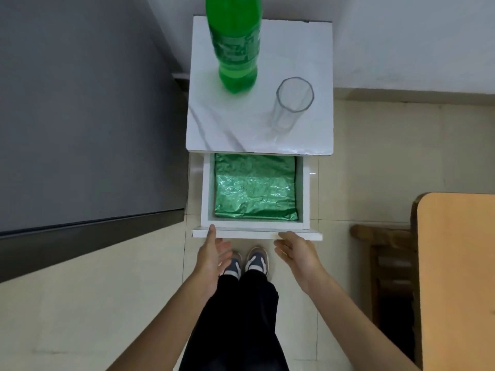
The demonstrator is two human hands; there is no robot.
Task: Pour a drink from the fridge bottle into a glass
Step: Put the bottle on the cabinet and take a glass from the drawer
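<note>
A tall green plastic bottle stands upright on the white marbled cabinet top, toward the back left; its cap is out of frame. A clear empty glass stands to its right, nearer the front. Below the top, a white drawer is pulled out, holding a green foil packet. My left hand is open, its fingertips touching the drawer's front panel at the left. My right hand is open too, fingers at the panel's right side. Neither hand holds anything.
A grey fridge fills the left side, close beside the cabinet. A wooden table and a dark wooden chair stand at the right. My legs and shoes are on the tiled floor right in front of the drawer.
</note>
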